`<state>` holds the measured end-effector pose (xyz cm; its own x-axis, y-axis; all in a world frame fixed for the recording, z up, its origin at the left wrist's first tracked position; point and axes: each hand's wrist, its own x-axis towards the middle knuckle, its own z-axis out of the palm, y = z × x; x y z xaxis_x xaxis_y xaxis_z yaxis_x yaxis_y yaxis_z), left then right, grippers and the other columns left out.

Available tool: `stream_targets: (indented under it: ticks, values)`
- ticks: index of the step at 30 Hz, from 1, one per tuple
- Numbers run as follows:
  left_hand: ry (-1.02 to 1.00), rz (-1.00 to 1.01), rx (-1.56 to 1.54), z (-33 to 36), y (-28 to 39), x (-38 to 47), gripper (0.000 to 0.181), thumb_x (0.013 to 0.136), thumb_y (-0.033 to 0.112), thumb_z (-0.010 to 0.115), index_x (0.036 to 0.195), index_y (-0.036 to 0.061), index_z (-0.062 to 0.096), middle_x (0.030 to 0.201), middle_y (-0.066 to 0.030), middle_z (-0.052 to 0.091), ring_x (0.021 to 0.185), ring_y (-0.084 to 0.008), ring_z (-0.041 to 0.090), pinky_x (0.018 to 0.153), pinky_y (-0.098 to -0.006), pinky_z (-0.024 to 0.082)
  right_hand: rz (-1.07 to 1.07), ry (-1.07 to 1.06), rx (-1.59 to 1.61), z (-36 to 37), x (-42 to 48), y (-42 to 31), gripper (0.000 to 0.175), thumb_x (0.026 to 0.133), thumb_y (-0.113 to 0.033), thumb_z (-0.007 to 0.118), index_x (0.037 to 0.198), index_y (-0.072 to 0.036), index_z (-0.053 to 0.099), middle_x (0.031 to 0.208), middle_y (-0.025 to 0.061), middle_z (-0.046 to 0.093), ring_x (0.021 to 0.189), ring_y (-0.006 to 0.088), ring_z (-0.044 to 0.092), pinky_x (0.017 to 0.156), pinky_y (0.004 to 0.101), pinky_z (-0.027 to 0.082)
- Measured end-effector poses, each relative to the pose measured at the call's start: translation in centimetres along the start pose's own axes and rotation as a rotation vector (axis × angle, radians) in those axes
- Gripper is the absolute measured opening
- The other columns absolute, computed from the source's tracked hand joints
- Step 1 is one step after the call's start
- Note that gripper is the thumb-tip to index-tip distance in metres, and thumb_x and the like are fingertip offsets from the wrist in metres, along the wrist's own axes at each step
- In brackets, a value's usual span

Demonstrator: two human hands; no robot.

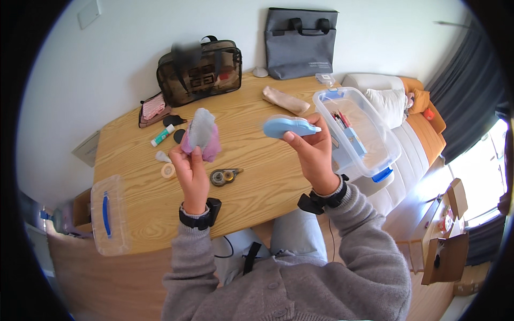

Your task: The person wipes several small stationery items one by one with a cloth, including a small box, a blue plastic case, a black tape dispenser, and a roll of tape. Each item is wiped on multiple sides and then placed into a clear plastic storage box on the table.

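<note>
Between the thumb and fingers of my left hand (192,168) is a folded grey and pink-purple cloth (202,134), raised above the wooden table. My right hand (315,154) grips a light blue correction tape dispenser (287,127), its white tip pointing right. Below and between the hands lies a dark see-through correction tape dispenser (225,176). Left of my left hand are a roll of tape (168,171), a small white object (162,156) and a green and white glue stick (162,135). A black round piece (179,136) is partly hidden behind the cloth.
A clear plastic box (357,132) with pencils (340,119) and a blue carton (355,141) stands at the right. Its likely lid (110,216) lies at the table's left edge. Along the back are a beige pouch (285,100), a translucent bag (200,72) and a grey bag (301,44).
</note>
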<state>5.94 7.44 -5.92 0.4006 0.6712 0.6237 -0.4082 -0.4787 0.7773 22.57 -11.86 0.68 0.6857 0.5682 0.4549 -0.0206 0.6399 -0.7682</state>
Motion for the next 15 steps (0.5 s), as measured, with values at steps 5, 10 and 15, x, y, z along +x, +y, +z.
stream_targets:
  ticks: [5, 10, 15]
  values:
    - [0.009, -0.012, -0.001, 0.1, 0.0, -0.1, 0.022, 0.106, 0.014, 0.049, 0.124, 0.0025, 0.042, 0.12, -0.009, 0.057, 0.105, -0.0118, 0.054, 0.093, -0.0273, 0.043, -0.057, 0.025, -0.146, -1.2, -1.2, -3.6, 0.032, 0.086, 0.005, 0.073, 0.104, -0.006, 0.049, 0.102, 0.0051, 0.066, 0.098, 0.0115, 0.064, 0.084, 0.028, 0.053]
    - [0.009, -0.013, -0.051, 0.1, -0.1, 0.0, 0.024, 0.106, 0.013, 0.048, 0.127, 0.0022, 0.041, 0.125, -0.0101, 0.055, 0.108, -0.0129, 0.054, 0.096, -0.0282, 0.043, -0.125, -0.007, -0.268, -3.2, -1.6, -7.6, 0.033, 0.086, 0.005, 0.073, 0.108, -0.004, 0.051, 0.108, 0.0068, 0.066, 0.1, 0.0116, 0.064, 0.086, 0.0283, 0.053]
    - [0.04, -0.012, 0.005, 0.2, 0.0, 0.0, 0.021, 0.105, 0.012, 0.048, 0.122, 0.0015, 0.041, 0.118, -0.0097, 0.056, 0.103, -0.0121, 0.054, 0.09, -0.0276, 0.044, -0.153, 0.006, -0.433, -5.0, -1.4, -11.3, 0.033, 0.086, 0.007, 0.073, 0.109, -0.001, 0.052, 0.111, 0.009, 0.065, 0.104, 0.0144, 0.064, 0.092, 0.0307, 0.055]
